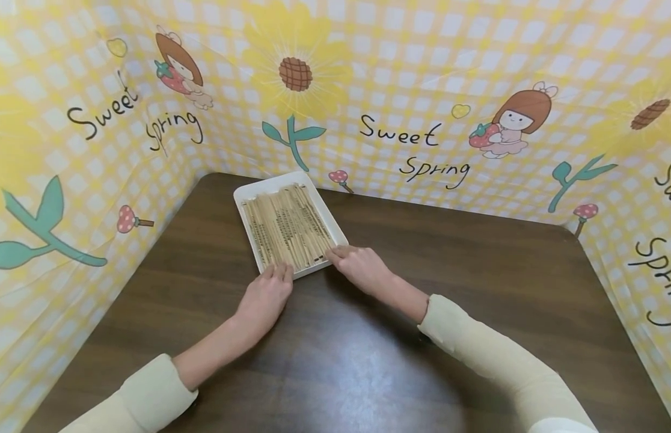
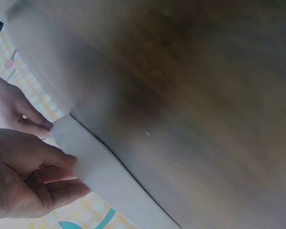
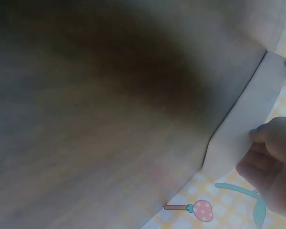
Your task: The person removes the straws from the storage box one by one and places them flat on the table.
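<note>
A white rectangular tray (image 1: pixel 331 224) stands slightly turned on the dark wooden table, towards the back left. It is filled with thin paper-wrapped sticks (image 1: pixel 284 225), tan with dark print, which look like disposable chopsticks lying side by side. My left hand (image 1: pixel 266 294) grips the tray's near rim, fingers over the edge and thumb against the outer wall (image 2: pixel 100 162). At the near right corner my right hand (image 1: pixel 362 267) pinches the rim in the same manner, its thumb on the wall's outside in the right wrist view. The fingertips inside the tray are partly hidden.
The brown table (image 1: pixel 449 270) has rounded far corners and a glossy reflection near its front. A yellow checked cloth (image 1: pixel 341 78) with flowers and cartoon figures hangs around the back and both sides, close to the tray's far end.
</note>
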A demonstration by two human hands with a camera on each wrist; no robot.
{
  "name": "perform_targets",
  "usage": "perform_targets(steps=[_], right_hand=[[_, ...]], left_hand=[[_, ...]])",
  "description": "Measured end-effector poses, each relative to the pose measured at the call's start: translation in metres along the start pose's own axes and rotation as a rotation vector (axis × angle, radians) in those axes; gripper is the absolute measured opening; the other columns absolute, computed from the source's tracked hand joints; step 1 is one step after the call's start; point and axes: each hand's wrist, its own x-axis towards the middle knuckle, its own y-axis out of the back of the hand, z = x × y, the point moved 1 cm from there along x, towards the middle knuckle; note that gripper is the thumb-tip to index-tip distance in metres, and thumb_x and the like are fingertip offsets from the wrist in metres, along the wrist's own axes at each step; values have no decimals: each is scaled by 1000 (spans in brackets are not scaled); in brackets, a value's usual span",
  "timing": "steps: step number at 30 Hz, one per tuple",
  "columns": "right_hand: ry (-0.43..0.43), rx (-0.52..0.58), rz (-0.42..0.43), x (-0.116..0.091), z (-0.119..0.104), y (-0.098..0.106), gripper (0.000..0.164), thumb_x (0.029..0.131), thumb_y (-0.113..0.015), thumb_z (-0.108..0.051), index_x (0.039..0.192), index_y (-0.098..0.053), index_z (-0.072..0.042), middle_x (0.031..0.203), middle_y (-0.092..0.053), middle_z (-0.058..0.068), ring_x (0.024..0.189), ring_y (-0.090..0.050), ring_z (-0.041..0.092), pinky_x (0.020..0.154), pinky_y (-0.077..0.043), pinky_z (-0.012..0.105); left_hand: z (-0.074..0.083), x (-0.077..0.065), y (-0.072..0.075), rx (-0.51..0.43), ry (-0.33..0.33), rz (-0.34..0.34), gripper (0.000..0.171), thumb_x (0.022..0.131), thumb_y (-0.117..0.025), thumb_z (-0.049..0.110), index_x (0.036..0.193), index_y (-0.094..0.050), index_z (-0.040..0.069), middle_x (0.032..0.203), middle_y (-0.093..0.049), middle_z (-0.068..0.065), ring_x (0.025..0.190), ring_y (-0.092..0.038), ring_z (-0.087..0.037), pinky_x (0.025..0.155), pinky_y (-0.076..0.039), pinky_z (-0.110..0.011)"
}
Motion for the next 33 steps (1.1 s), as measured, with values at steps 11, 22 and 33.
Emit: perform_targets(steps=[11, 22, 33], right_hand=[[-49, -49, 37, -26, -7, 9, 27, 88, -67, 0, 115, -71, -4, 114, -72, 9, 101, -69, 22, 62, -61, 35], [-116, -80, 18, -40, -16, 20, 26, 87, -66, 1, 113, -70, -4, 112, -72, 7, 99, -70, 23, 58, -61, 36], [-192, -97, 37, -58, -25, 25, 18, 86, -64, 2, 103, -65, -3, 101, -72, 7, 91, -69, 23, 49, -58, 36]], left_hand=[[13, 2, -1, 19, -82, -7, 30, 83, -68, -9, 112, -69, -8, 113, -69, -21, 101, -68, -36, 83, -59, -36], [19, 6, 0, -8, -125, -16, 31, 83, -67, -8, 114, -68, -8, 114, -69, -21, 102, -67, -35, 86, -58, -36], [26, 8, -3, -50, -205, -2, 31, 84, -67, -7, 116, -67, -8, 116, -68, -21, 106, -65, -37, 89, -57, -38]])
